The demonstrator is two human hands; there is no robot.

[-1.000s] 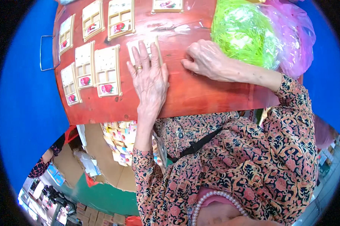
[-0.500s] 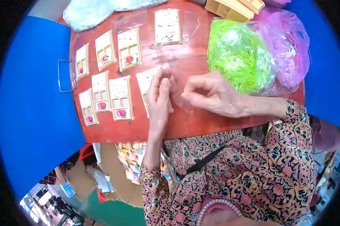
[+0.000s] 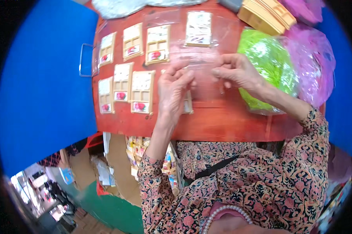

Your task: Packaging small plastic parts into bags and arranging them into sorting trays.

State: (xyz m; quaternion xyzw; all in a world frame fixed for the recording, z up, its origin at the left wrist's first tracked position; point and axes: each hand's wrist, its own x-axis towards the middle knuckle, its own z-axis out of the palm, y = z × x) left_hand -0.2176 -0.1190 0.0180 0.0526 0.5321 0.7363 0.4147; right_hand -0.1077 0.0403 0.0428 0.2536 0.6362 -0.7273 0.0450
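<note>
My left hand (image 3: 172, 87) and my right hand (image 3: 238, 72) face each other over the red table. Both have their fingers pinched, and what looks like clear plastic film (image 3: 204, 72) stretches between them, blurred. Under my left hand lies a shallow wooden tray (image 3: 188, 105), mostly hidden by it. Further left, several more small compartment trays (image 3: 142, 91) lie in two rows, each with white printed pieces and a red strawberry-like picture in its lowest section. Beyond my hands, another tray (image 3: 198, 29) lies on clear plastic, covered in white pieces.
A clear bag of bright green shredded filler (image 3: 265, 66) and a pink plastic bag (image 3: 311, 62) sit at the right. Stacked yellowish trays (image 3: 266, 15) stand at the far right. A white plastic bundle (image 3: 137, 6) lies at the far edge. Blue panels (image 3: 43, 78) flank the red table (image 3: 219, 124).
My right hand has moved up and its fingers have turned toward my left hand. The left fingers have curled in from a straighter pose. The whole view has shifted slightly.
</note>
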